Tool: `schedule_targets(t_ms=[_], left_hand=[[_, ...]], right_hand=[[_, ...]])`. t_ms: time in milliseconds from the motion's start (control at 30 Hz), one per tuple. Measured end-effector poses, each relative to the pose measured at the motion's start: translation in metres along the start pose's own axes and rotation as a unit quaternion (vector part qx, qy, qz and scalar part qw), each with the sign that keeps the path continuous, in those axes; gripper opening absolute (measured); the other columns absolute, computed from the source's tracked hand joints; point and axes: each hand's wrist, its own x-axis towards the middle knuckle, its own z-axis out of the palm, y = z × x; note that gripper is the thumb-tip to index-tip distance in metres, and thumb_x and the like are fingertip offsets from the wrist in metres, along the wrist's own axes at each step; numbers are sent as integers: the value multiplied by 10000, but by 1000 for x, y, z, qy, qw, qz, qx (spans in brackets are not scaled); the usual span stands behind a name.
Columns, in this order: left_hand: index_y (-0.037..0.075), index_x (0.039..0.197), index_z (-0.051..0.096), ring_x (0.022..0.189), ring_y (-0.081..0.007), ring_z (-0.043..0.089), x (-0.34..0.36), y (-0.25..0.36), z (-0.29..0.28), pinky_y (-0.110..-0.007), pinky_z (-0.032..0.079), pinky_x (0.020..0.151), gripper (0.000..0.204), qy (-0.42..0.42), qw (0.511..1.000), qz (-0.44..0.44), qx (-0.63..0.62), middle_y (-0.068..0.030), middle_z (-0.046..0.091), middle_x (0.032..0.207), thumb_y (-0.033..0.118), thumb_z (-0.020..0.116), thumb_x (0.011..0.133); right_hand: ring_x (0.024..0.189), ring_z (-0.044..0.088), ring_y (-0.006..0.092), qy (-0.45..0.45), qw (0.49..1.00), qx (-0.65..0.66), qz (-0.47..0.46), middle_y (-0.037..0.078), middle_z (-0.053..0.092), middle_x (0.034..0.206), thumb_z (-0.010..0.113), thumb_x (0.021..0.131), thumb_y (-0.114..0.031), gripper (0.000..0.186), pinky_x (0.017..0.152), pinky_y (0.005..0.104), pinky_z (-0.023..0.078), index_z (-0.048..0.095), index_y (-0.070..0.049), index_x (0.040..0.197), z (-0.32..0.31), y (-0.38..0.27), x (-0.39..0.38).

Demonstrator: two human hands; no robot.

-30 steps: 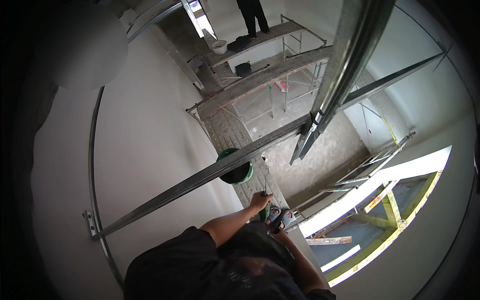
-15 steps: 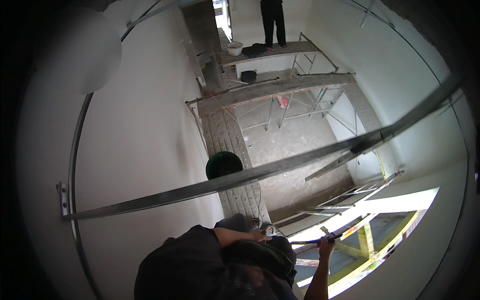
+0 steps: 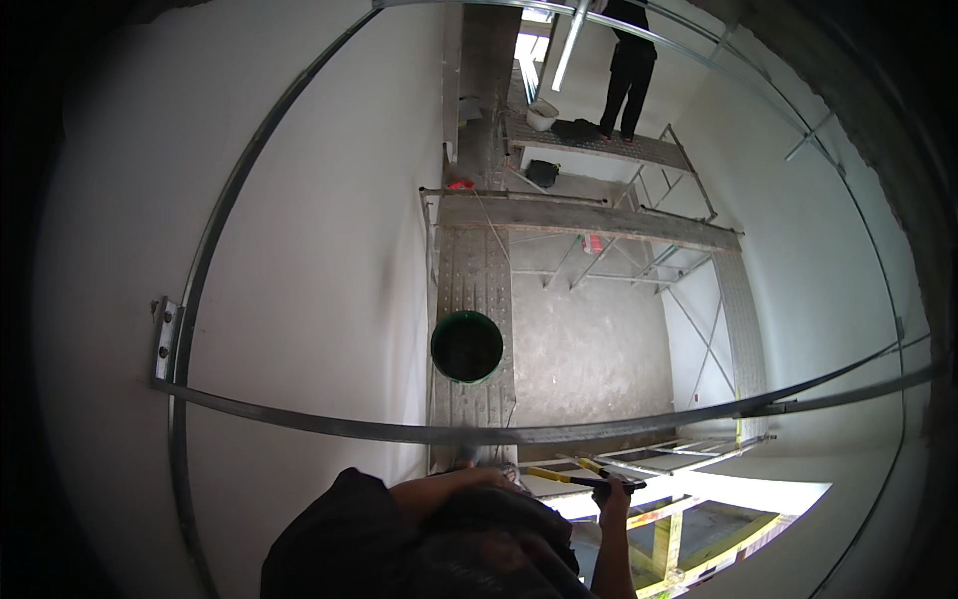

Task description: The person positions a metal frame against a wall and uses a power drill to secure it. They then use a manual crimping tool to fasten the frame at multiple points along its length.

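Below curved steel channel point(image 3: 479, 432), right hand point(image 3: 612, 492) grips snips point(image 3: 574, 478).

Yellow-handled snips point(image 3: 584, 479) lie level, held above the scaffold, beneath the metal channel point(image 3: 499, 432).

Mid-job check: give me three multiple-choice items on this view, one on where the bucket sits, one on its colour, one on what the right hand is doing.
1. Where is the bucket?
A on the scaffold plank
B on the concrete floor
C hung from the metal channel

2. Its colour?
A white
B green
C red

3. The right hand?
A empty
B flat on the wall
C gripping a yellow-handled tool

Answers: 1 A, it stands on the perforated plank; 2 B, rim and sides are green; 3 C, fingers wrap the tool.
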Motion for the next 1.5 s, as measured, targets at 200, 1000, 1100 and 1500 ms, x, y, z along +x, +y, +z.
schedule_targets(t_ms=[200,1000,1100,1500], left_hand=[[45,1302,578,1199,-326,560,-18,45,-52,-453,411,1047,757,285,951,113,30,-202,608,1257,631,687,835],[28,1229,622,1098,-423,640,-165,56,-135,-453,522,936,555,424,900,3,105,-271,662,1177,292,741,756],[-35,1361,518,1187,-379,625,-185,27,-131,-429,506,991,807,408,911,-47,23,-267,634,1277,402,823,756],[13,1038,701,921,-375,699,-195,132,-145,-450,527,818,743,377,896,-114,204,-193,726,928,727,603,859]], right_hand=[[516,632,186,-137,983,-122,8,91,644,689,673,895,-193,176,458,293,521,619,-28,923,82,-28,14],[1107,669,322,-378,771,-449,249,214,686,1194,584,974,-289,406,968,415,513,617,-10,1267,-93,76,8],[1094,669,202,-436,786,-387,-205,142,708,1204,607,977,-292,454,975,365,510,601,4,1320,-70,94,-23],[974,717,310,-216,865,-423,-162,158,749,1052,664,908,-247,307,904,395,549,714,-36,1126,46,109,-33]])
